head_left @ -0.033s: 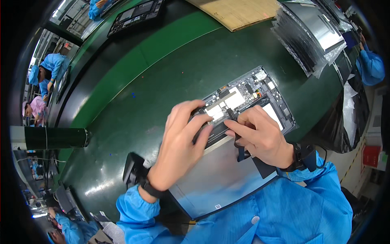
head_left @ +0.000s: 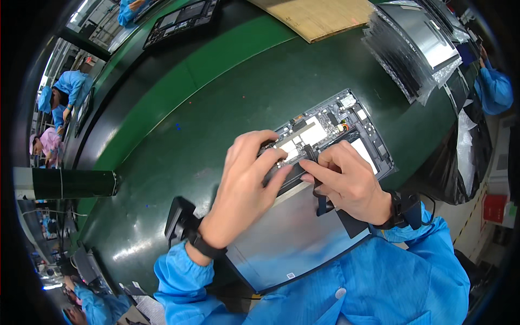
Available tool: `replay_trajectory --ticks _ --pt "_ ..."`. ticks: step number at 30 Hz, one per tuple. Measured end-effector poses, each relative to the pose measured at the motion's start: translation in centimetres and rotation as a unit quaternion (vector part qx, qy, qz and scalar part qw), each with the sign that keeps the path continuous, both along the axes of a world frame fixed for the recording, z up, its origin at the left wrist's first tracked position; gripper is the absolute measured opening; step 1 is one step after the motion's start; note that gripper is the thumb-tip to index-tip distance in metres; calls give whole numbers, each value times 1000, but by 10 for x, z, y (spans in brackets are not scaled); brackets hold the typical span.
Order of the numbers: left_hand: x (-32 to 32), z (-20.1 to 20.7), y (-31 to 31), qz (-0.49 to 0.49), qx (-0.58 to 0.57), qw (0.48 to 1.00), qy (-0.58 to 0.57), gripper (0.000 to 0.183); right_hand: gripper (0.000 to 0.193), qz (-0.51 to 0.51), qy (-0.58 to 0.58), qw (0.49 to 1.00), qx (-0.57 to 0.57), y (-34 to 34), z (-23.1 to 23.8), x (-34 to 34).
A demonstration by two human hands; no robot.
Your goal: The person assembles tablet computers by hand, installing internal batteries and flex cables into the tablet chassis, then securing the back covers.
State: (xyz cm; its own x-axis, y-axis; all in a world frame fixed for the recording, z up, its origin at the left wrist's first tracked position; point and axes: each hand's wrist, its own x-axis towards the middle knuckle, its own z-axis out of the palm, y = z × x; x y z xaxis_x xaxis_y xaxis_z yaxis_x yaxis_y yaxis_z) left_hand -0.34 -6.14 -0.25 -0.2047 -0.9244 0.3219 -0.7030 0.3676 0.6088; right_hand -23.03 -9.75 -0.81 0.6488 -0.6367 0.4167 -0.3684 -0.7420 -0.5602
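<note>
Centrally on the bench, both hands, left and right, pinched a black strip on the opened tablet; excess finger force could have torn it.

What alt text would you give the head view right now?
Both hands, left hand and right hand, press fingertips onto an opened tablet with exposed circuit boards, lying on a dark green table. A grey panel lies nearer the person; a stack of bagged panels sits beyond.
</note>
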Motion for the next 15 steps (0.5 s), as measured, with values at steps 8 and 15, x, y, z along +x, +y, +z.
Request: replay_trajectory --ticks 8,15 --pt "-1 -7 -9 -14 -32 999 -33 21 52 39 -27 998 -46 -1 -10 -3" --pt "5 5 35 -71 36 992 -97 38 45 62 -46 996 -48 -7 -12 3"
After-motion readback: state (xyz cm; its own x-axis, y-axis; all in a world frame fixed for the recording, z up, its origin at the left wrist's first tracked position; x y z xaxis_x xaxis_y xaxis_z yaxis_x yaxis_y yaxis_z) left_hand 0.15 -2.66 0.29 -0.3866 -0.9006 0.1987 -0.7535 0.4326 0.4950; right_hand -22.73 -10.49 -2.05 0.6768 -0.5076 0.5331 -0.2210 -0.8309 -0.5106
